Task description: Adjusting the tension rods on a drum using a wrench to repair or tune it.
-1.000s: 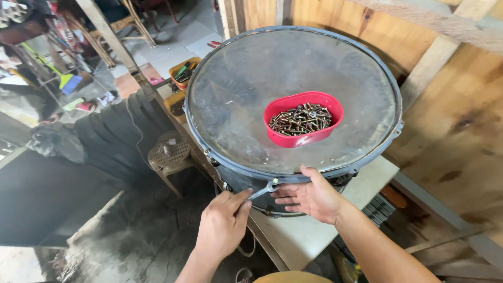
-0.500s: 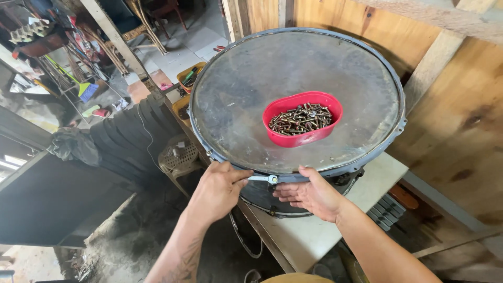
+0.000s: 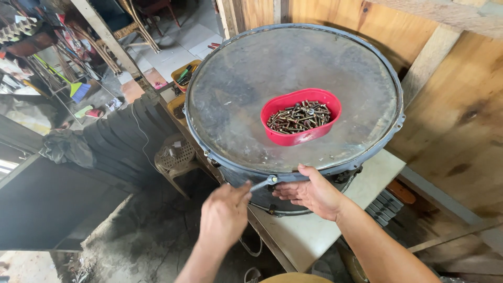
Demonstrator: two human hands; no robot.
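Drum (image 3: 293, 94): round, dull skin | hands: left (image 3: 224, 217) pinches metal rod (image 3: 260, 184)

bright daylight from upper left, edges warped.

A wall of plywood panels (image 3: 456, 131) braced with pale wooden studs (image 3: 427, 65) is seen on the right and behind. A white table (image 3: 309, 236) stands against it. Below, a rough, dirty concrete floor (image 3: 136, 236) is shown, while farther back a lighter tiled floor (image 3: 178, 47) is lit by daylight. A woven plastic basket (image 3: 175, 154) is set upside down near a row of dark ribbed sheets (image 3: 126, 136). At the upper left, cluttered shelves (image 3: 42, 68) are crowded with tools and oddments. A yellow tray (image 3: 184, 74) of small items is placed on the floor.
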